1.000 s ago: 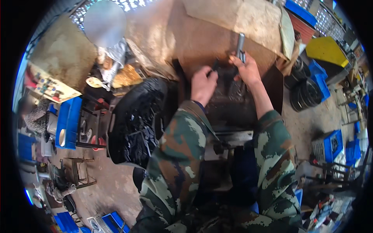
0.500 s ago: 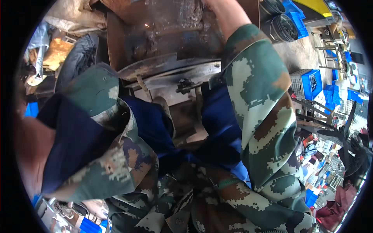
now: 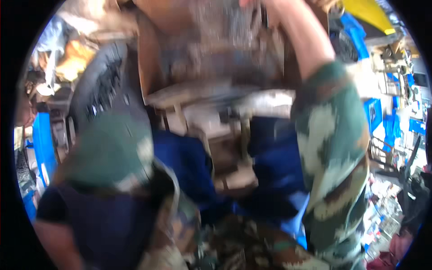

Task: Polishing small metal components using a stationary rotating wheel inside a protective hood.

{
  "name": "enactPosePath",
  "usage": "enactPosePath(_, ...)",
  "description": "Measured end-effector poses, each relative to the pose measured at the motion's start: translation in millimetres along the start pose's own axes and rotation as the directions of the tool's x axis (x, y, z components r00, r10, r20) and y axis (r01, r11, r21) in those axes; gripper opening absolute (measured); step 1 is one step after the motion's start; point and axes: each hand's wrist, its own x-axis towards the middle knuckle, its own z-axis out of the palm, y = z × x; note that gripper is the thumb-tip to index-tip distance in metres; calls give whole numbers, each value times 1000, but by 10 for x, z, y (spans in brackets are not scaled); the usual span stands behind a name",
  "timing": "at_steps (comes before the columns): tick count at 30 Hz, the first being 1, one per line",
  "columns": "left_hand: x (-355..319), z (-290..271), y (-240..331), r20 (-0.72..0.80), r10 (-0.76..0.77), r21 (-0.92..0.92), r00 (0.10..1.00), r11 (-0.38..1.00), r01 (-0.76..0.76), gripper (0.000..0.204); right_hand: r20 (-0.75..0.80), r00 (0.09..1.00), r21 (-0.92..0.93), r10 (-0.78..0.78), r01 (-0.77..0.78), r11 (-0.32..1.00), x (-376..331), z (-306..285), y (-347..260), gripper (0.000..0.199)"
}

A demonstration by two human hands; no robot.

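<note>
My right forearm point(image 3: 310, 40), bare below a pushed-up camouflage sleeve point(image 3: 330, 130), reaches over a brown, rusty-looking metal trough point(image 3: 146, 58). At the upper edge my right hand point(image 3: 274, 8) is cut off and smeared by motion, so its grip does not show. The trough's inside looks dark and shiny, and blur hides what lies in it. At the lower left, bare skin of my left arm point(image 3: 58, 243) shows beside dark navy cloth point(image 3: 112, 225) and camouflage cloth point(image 3: 110, 148). The left hand itself is out of the picture.
My knees in blue trousers point(image 3: 180, 166) flank a pale metal frame point(image 3: 198, 119) below the trough. A black, curved, crinkled thing point(image 3: 96, 85) stands at left. On the right are blue crates point(image 3: 372, 114), a yellow panel point(image 3: 371, 13) and a black fan point(image 3: 407, 180).
The whole view has shifted, and the trough and right arm now lie further right and lower. The left arm's skin has gone lower in the picture. Blur is stronger now.
</note>
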Motion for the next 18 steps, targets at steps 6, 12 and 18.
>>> enactPosePath(6, -312, -120, 133, -58, 39, 31, 998, 999, -37, 24, -149, 986, 36, 80, -75, 997, 58, 119, 127, 21)
enactPosePath(12, -212, 33, 375, -117, 119, 81, 986, 991, -110, 23, -174, 978, 89, -113, 130, 988, 156, 71, 106, 22)
enactPosePath(18, -164, 53, 315, -119, 122, 86, 985, 990, -112, 23, -134, 991, 116, 29, -14, 993, 203, 87, 205, 20)
